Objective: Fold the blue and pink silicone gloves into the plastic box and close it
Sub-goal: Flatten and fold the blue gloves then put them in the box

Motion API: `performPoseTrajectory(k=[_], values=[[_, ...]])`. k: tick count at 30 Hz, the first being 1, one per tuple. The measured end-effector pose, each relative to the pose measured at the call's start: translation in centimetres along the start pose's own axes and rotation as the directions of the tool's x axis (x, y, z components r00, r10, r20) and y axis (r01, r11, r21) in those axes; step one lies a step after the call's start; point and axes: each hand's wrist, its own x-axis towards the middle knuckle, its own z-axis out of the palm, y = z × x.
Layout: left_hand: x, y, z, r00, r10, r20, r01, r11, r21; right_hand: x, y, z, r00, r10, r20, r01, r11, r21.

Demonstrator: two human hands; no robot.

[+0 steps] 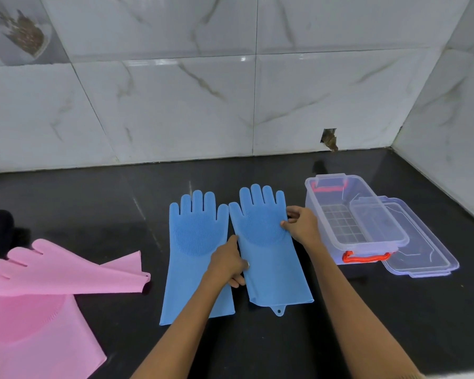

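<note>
On the black counter (pixel 257 351) the open plastic box (pixel 348 214) stands at the right with its lid (pixel 422 253) leaning beside it; the pink gloves (pixel 52 269) lie well apart at the left; two blue gloves run fingers-away side by side. The right blue glove (pixel 268 242) lies between the hands: the left hand (pixel 227 262) pinches its near-left edge; the right hand (pixel 301 225) pinches its far-right edge, nearer the box; the left blue glove (pixel 195 242) lies untouched, so a fold across the long axis looks likely.

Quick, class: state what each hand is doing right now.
Left hand: grips the left edge of the right-hand blue silicone glove.
Right hand: pinches that glove's right edge.
</note>
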Motion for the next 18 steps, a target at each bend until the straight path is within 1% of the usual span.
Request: performPoseTrajectory(k=[3,5,6,7,9,11,12,14,16,18], values=[[-0.3,0.2,-0.5,1.0,-0.008,0.021,0.008,1.0,0.021,-0.2,-0.2,0.1,1.0,-0.017,-0.023,0.017,1.0,-0.022],[-0.7,0.4,-1.5,0.998,-0.01,0.054,0.008,0.999,0.045,-0.7,-0.3,0.3,0.996,-0.046,-0.071,0.043,0.998,-0.043],[-0.9,0.5,-2.3,0.999,-0.004,0.042,0.002,0.999,0.051,-1.1,-0.4,0.5,0.994,-0.056,-0.096,0.051,0.997,-0.059],[-1.2,0.4,-3.1,1.0,0.006,-0.004,-0.006,0.999,0.052,-1.5,-0.5,0.7,0.991,-0.065,-0.116,0.056,0.996,-0.075],[-1.4,0.0,-4.9,0.983,0.038,-0.178,-0.03,0.998,0.049,-2.4,-0.7,1.3,0.985,-0.1,-0.14,0.089,0.993,-0.083],[-1.4,-1.2,-6.7,0.936,0.034,-0.349,-0.027,0.999,0.025,-3.3,-1.2,2.2,0.978,-0.145,-0.148,0.135,0.988,-0.072],[-1.3,-1.9,-7.5,0.911,0.017,-0.411,-0.017,1.0,0.005,-3.7,-1.6,2.7,0.975,-0.166,-0.147,0.156,0.985,-0.075],[-1.2,-3.7,-8.9,0.868,-0.023,-0.497,0.006,0.999,-0.036,-4.4,-2.4,4.0,0.97,-0.214,-0.116,0.203,0.974,-0.101],[-1.1,-5.4,-9.7,0.821,-0.056,-0.568,0.021,0.997,-0.069,-5.0,-3.3,5.5,0.964,-0.262,-0.052,0.253,0.958,-0.135],[-0.9,-6.9,-9.8,0.784,-0.1,-0.613,0.037,0.993,-0.114,-5.5,-4.2,6.9,0.956,-0.294,0.004,0.291,0.944,-0.154]])
